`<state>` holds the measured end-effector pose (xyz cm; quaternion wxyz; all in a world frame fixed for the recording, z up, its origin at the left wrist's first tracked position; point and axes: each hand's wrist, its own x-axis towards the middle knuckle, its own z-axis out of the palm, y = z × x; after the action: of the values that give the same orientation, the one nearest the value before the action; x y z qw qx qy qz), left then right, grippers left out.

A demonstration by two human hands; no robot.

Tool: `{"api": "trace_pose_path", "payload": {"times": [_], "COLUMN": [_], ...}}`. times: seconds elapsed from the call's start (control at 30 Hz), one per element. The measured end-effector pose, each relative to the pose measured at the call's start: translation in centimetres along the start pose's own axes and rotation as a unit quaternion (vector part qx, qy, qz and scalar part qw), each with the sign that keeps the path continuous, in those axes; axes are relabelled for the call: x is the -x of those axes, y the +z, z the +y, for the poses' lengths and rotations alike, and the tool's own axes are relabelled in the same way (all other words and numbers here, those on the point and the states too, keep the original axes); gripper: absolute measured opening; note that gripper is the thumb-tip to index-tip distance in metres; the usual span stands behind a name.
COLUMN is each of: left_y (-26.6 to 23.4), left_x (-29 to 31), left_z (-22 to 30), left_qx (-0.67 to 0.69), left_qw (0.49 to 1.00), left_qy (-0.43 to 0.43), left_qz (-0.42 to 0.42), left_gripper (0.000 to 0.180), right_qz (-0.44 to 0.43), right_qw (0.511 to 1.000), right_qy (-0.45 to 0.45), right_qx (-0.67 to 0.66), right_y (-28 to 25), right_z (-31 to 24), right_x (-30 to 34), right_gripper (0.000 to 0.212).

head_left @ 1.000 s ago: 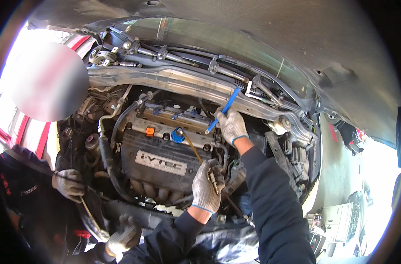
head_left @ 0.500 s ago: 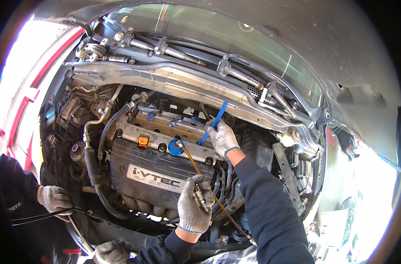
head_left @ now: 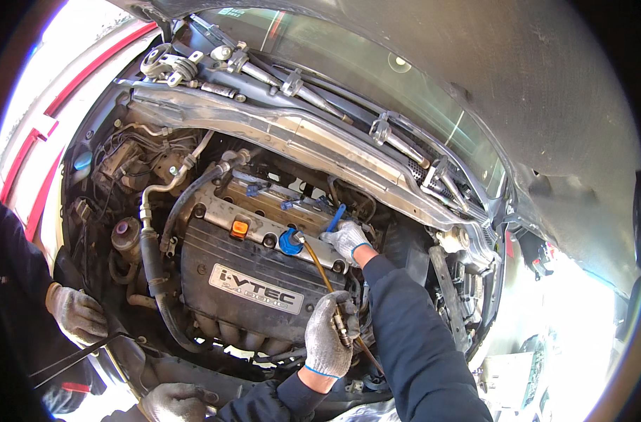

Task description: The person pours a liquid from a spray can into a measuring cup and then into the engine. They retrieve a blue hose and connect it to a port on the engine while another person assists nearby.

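An open engine bay lies before me, with a dark plastic engine cover [head_left: 208, 264] on the engine. My left hand [head_left: 326, 337], in a grey knit glove, is closed round an amber hose [head_left: 320, 264] and its metal fitting [head_left: 342, 329], low over the cover's right side. The hose runs up to a blue round plug [head_left: 290, 241] seated on the metal engine top. Beyond it, my gloved right hand [head_left: 348, 240] is closed on a blue stick [head_left: 337, 217] near the engine's right end. The stick's lower part is hidden by the hand.
A co-worker's gloved hands [head_left: 80, 315] are at the lower left near a thin dark rod. An orange cap [head_left: 240, 230] sits left of the blue plug. Wiper linkage parts [head_left: 310, 95] lie along the windscreen base. The raised bonnet [head_left: 517, 84] hangs overhead.
My right hand has brought the blue stick lower and nearer the engine top, so less of it shows. My left hand keeps hold of the hose and fitting. The whole view has shifted slightly.
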<state>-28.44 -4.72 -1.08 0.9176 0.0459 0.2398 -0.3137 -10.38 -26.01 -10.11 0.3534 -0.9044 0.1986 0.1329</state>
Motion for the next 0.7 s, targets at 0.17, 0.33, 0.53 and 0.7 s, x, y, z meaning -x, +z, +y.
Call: {"api": "trace_pose_path", "payload": {"times": [0.17,0.33,0.53,0.7], "left_y": [-0.2,0.1,0.2,0.4], "left_x": [-0.1,0.1,0.1,0.2], "left_z": [0.1,0.0,0.1,0.3], "left_qx": [0.006,0.012,0.003,0.008], "left_qw": [1.0,1.0,1.0,1.0], "left_qy": [-0.001,0.006,0.0,-0.017], "left_qz": [-0.009,-0.028,-0.02,-0.006], "left_gripper": [0.029,0.028,0.029,0.03], "right_qz": [0.009,-0.029,-0.079,-0.1], "right_qw": [0.999,0.945,0.816,0.856], "right_qy": [-0.034,-0.21,-0.356,-0.205], "right_qx": [0.036,0.25,0.449,0.464], "right_y": [-2.1,-7.4,-7.6,-8.0], "right_z": [-1.5,-5.2,-7.8,-9.2], "right_x": [1.0,0.9,1.0,0.0], "right_gripper": [0.027,0.024,0.02,0.031]}}
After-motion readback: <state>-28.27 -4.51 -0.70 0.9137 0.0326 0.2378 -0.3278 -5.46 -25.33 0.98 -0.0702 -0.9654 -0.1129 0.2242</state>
